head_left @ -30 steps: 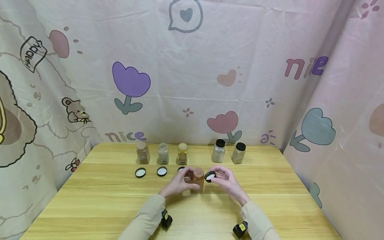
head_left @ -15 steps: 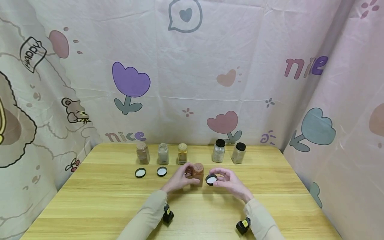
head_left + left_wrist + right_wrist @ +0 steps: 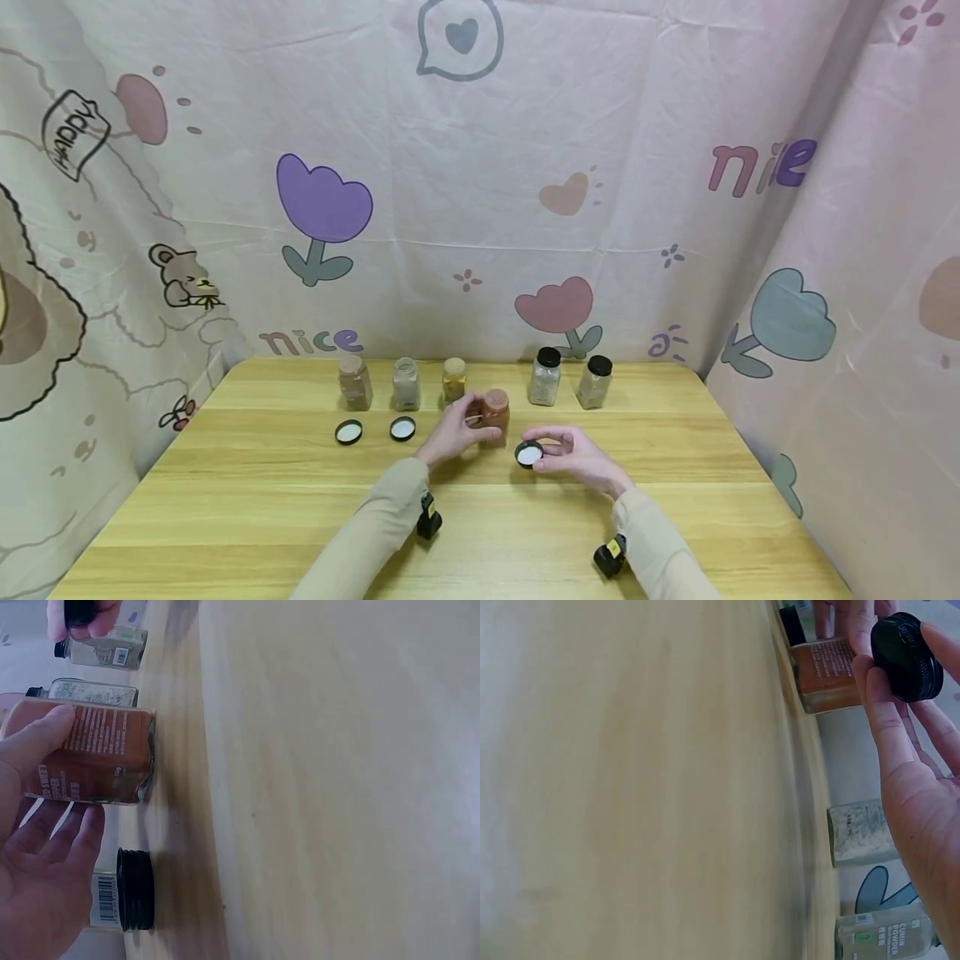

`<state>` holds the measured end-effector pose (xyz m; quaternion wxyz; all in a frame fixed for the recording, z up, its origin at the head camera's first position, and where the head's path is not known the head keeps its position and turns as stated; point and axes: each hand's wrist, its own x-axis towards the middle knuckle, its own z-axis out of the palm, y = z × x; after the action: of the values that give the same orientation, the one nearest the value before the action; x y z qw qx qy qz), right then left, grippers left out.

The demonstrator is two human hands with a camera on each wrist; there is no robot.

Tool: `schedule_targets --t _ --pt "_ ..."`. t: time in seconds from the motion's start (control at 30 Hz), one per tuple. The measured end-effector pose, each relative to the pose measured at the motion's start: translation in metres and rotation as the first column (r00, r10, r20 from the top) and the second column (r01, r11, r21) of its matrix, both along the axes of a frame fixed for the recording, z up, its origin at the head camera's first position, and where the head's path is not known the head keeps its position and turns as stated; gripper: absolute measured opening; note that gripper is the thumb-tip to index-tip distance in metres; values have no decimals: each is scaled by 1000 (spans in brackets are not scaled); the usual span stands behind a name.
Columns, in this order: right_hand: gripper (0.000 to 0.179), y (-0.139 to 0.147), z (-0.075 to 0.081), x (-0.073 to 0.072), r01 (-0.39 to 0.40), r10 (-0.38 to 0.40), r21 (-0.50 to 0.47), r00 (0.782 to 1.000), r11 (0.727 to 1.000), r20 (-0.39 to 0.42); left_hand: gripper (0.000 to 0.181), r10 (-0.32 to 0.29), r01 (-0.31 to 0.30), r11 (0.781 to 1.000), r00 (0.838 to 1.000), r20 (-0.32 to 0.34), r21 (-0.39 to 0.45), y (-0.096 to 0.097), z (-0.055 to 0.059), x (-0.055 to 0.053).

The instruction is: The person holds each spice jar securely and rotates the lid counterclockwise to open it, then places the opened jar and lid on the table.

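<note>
Behind the work hangs a pale pink fabric curtain printed with flowers and lettering, and before it stands a light wood-grain table. Over its front edge reach a person's two beige sleeves, each with a small black wrist camera. The left hand has its thumb and fingers gripped round a brick-red, square glass jar, upright near the table's middle, its perforated top exposed; I cannot tell whether its base touches the wood. The right hand pinches a round black lid between thumb and fingers, apart from that jar, white liner showing. Along the back stand a brown-filled glass jar, a whitish one and a yellow one, all uncapped, then, to the right, two black-capped glass jars. Smallest are two round black white-lined lids lying before the brown and whitish jars, and a third black lid before the yellow one.
</note>
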<state>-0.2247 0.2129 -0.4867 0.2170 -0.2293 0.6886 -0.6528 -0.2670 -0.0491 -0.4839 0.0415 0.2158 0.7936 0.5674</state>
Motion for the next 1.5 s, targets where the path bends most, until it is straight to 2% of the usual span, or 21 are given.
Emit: schedule_targets --t 0.33,0.63,0.83,1.07,1.33,1.5 --pt "65 2 -3 -8 28 -31 71 999 997 35 63 14 -14 1000 999 -35 12 10 -1 -11" --pt "63 -2 -2 -12 37 -38 117 999 992 15 62 106 -106 994 993 -49 15 23 -1 -21" --pt "63 -6 -3 -14 48 -50 135 999 990 9 58 150 -151 988 987 -60 -12 27 -2 -29" --pt "59 -8 -6 -20 71 -66 191 997 979 -36 58 178 -180 983 982 -66 -36 30 -1 -35" --pt "56 -11 -6 -22 83 -73 211 996 974 -57 57 204 -212 976 971 -128 -53 33 -2 -39" --pt "56 -13 -5 -23 89 -76 219 995 972 -64 57 215 -224 973 967 -133 -57 34 -1 -42"
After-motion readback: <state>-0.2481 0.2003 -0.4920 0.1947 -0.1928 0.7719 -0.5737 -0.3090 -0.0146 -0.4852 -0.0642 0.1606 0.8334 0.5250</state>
